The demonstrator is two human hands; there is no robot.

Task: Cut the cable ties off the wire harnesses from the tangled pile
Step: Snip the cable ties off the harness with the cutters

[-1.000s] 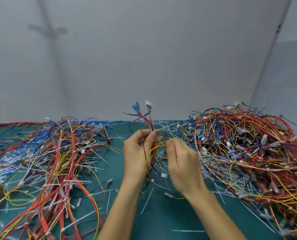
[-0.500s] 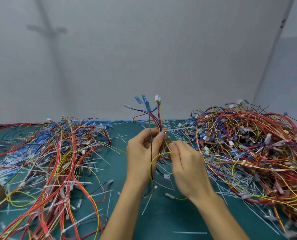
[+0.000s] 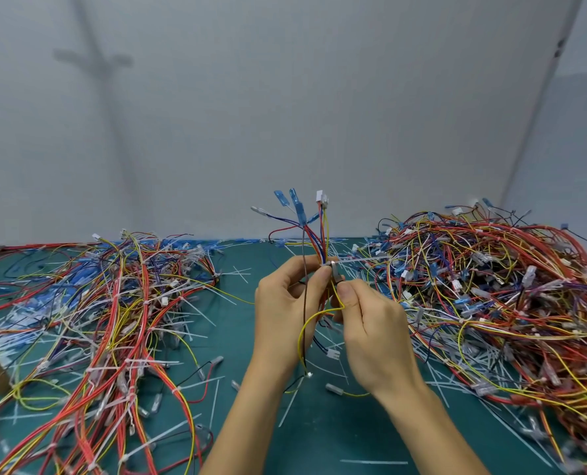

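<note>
The harness stood almost upright in front of the person, lifted off the green mat. Its blue terminals and white plug fanned out at the top, and a yellow loop hung from its lower end. The left hand pinched it about midway, thumb and forefinger closed tight on the bundle and the other fingers curled behind.

The cable tie sat right at that pinch. Its head was against the wires and its white tail stuck out sideways from the harness, across the harness's own upright line.

The right hand was on the same side of the harness as that tail, just below the tie. It was curled into a fist round a small metal cutter, with only the nose showing above the thumb. The nose touched or nearly touched the harness at the tie head; whether its blades were apart I could not tell.

This hand was the nearer one for the cut. By my reckoning it needed only a short push up and in, across the band and not along the wires.

Beyond the tail lay the tangled pile. On the opposite side of the harness was a second heap, with cut tie strips scattered beneath.
</note>
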